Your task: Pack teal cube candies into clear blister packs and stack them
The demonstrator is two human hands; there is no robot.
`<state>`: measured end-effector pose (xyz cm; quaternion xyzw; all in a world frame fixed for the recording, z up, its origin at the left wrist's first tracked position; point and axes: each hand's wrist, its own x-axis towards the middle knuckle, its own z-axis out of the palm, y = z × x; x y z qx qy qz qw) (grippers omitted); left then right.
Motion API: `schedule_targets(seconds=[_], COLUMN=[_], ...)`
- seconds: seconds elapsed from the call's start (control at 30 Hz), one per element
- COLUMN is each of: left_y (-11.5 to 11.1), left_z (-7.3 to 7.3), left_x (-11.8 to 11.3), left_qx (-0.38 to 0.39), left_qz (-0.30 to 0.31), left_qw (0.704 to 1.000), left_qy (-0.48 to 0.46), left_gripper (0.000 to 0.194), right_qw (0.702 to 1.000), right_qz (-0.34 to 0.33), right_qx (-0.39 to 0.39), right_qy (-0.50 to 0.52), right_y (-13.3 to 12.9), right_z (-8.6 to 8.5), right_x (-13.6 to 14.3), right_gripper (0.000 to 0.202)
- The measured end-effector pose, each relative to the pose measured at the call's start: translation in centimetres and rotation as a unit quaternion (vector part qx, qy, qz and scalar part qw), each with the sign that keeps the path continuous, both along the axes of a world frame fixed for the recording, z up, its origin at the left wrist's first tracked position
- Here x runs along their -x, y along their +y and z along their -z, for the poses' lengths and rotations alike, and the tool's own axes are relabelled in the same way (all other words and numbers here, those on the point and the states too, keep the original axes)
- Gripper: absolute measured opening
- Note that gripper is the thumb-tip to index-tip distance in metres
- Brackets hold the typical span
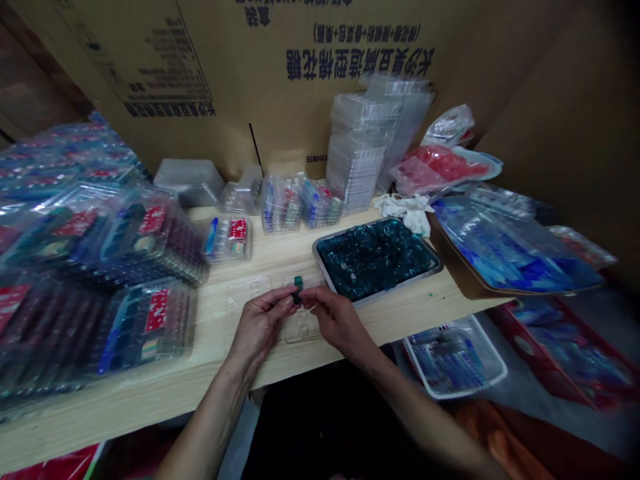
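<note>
My left hand [263,318] and my right hand [336,316] meet over the table, fingertips pinched together on a small dark green piece [296,297]. Its exact kind is too small to make out. Under the hands lies an opened clear plastic clamshell pack [244,291], partly hidden by my fingers. Another small green block [299,281] shows in the pack, just beyond my fingertips. To the right of my right hand is a metal-rimmed tray [440,265] heaped with glossy dark teal pieces.
Filled clear packs [145,233] are stacked along the left. A single filled pack [228,239] lies behind my hands. Empty clear packs [357,153] stand against the cardboard [215,53]. At right are a white cloth [407,210], a carton of blue items [510,247] and a white bin [457,357] below.
</note>
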<state>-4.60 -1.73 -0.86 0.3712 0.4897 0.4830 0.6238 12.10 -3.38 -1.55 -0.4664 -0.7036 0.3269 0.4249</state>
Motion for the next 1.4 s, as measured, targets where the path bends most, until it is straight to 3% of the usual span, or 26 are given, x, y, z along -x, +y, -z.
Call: schedule_targets(seconds=[0.1, 0.17, 0.27, 0.37, 0.57, 0.63, 0.7, 0.83, 0.93, 1.03, 1.17, 1.27, 1.4], left_y=[0.4, 0.9, 1.6, 2.1, 1.5, 1.6, 2.0, 3.0, 3.1, 3.3, 5.5, 8.2, 11.1], left_z=[0.6, 1.1, 2.1, 3.0, 3.3, 3.2, 3.1, 2.6, 1.9, 0.9, -0.5, -0.5, 0.4], left_x=[0.9, 1.2, 1.1, 0.8, 0.9, 1.0, 1.0, 1.0, 1.1, 0.8, -2.2, -6.1, -10.1], left_qx=[-0.145, -0.232, -0.331, -0.380, -0.382, -0.375, -0.365, -0.339, -0.328, -0.323, -0.324, -0.319, -0.302], left_qz=[0.020, 0.052, 0.130, 0.168, 0.193, 0.177, 0.151, 0.131, 0.126, 0.087, 0.068, 0.135, 0.145], left_qw=[0.969, 0.919, 0.838, 0.788, 0.731, 0.723, 0.725, 0.732, 0.724, 0.735, 0.775, 0.765, 0.756], left_qy=[0.200, 0.315, 0.413, 0.454, 0.531, 0.553, 0.565, 0.577, 0.593, 0.590, 0.538, 0.542, 0.562], left_gripper=[0.022, 0.017, 0.018, 0.021, 0.027, 0.027, 0.026, 0.019, 0.018, 0.017, 0.017, 0.020, 0.020], right_qw=[0.995, 0.982, 0.965, 0.960, 0.964, 0.967, 0.962, 0.902, 0.867, 0.859, 0.871, 0.901, 0.961], right_qz=[0.023, 0.017, -0.008, -0.023, -0.028, -0.018, 0.033, 0.162, 0.156, 0.136, 0.148, 0.171, 0.190], right_qx=[0.058, 0.068, 0.071, 0.071, 0.065, 0.057, 0.040, 0.019, -0.001, -0.017, -0.002, 0.008, 0.012], right_qy=[-0.079, -0.177, -0.253, -0.269, -0.258, -0.249, -0.270, -0.399, -0.473, -0.493, -0.469, -0.400, -0.200], right_y=[-0.5, -1.3, -1.9, -1.7, -1.0, 0.1, 2.0, 7.6, 10.9, 12.1, 11.6, 10.7, 9.7], right_z=[0.1, 0.2, 0.3, 0.4, 0.5, 0.2, -0.4, -1.7, -1.9, -1.6, -1.3, -1.2, -0.6], right_x=[-0.5, -0.3, 0.1, 0.5, 0.2, -0.5, -1.7, -4.4, -5.8, -6.6, -7.7, -8.4, -9.5], right_gripper=[0.039, 0.038, 0.036, 0.037, 0.035, 0.039, 0.042, 0.042, 0.036, 0.031, 0.021, 0.015, 0.010])
